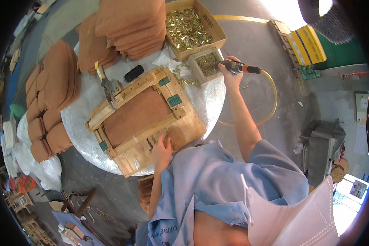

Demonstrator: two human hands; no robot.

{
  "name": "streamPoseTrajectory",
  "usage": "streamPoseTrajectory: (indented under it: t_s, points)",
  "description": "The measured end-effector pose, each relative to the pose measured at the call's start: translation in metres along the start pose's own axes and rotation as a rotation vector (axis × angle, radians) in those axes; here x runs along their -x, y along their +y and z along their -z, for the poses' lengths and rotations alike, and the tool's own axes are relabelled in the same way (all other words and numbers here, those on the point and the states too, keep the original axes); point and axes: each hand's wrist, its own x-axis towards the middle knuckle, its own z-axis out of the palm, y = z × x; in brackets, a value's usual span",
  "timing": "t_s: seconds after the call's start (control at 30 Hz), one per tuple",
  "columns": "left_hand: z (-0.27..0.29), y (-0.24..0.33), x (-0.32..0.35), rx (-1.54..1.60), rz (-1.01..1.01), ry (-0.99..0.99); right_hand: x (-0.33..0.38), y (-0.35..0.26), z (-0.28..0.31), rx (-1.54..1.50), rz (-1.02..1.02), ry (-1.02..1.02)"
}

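Note:
A wooden jig frame (pixel 184 127) lies on a round silver-covered table (pixel 80 123), with a brown padded panel (pixel 137 115) set into it. My left hand (pixel 162 148) rests on the frame's near edge, fingers spread on the wood. My right hand (pixel 230 73) is stretched out to the table's far right side. It grips a pneumatic screwdriver (pixel 235 66) with an orange collar. The tool's tip is over a small open box of screws (pixel 207 63). A yellow air hose (pixel 272 96) curves down from the tool.
A large cardboard box of brass fittings (pixel 188 29) stands behind the small box. Stacks of brown pads (pixel 129 24) sit at the table's back and on its left (pixel 55 78). A clamp tool (pixel 107 87) and a black object (pixel 133 73) lie by the frame.

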Motion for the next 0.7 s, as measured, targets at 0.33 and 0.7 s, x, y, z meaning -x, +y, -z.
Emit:
streamPoseTrajectory:
  t_s: [0.33, 0.7]
  points:
    - [-0.001, -0.01, 0.003, 0.028, -0.037, 0.072, -0.017, -0.006, -0.004, 0.203, -0.042, 0.002]
    - [-0.009, -0.01, 0.006, 0.28, -0.06, 0.103, 0.003, -0.054, -0.004, -0.015, 0.054, -0.008]
